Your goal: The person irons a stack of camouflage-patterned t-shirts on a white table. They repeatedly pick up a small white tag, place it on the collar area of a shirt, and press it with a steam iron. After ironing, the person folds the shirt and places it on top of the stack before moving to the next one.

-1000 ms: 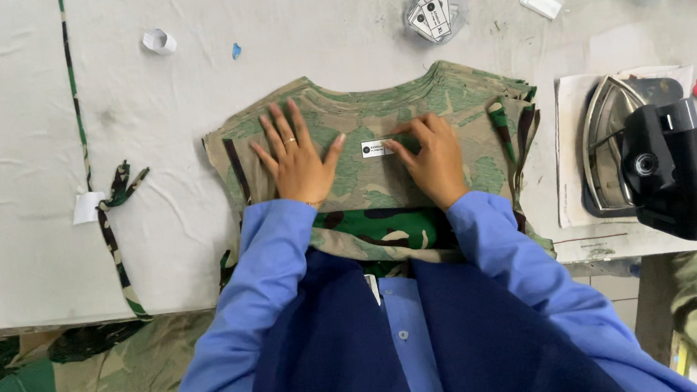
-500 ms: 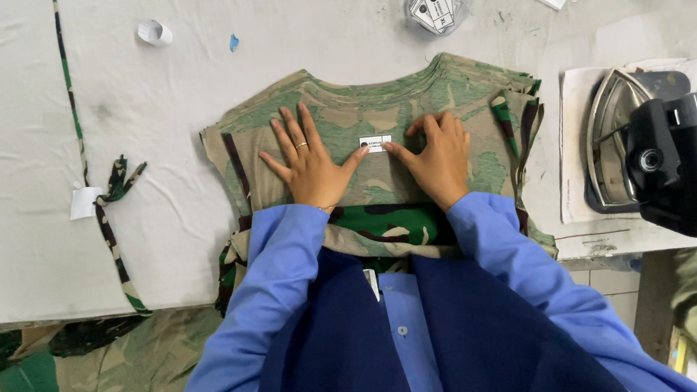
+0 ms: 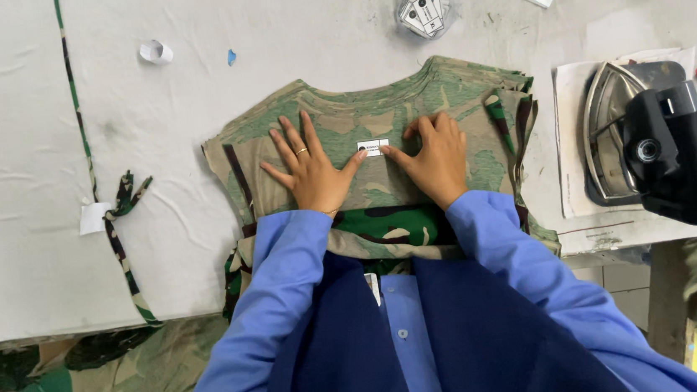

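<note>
White table point(image 3: 50, 247) bears camouflage shirts point(image 3: 376, 126), iron point(image 3: 656, 152), tags point(image 3: 425, 8)

The person wears a light blue long-sleeved shirt with a buttoned front, small pale buttons running down the placket. Over it sits a dark navy sleeveless vest, open at the middle. The sleeves reach the wrists. The left hand point(image 3: 313, 172) carries a thin ring on one finger; the right hand point(image 3: 436, 157) is bare.
</note>
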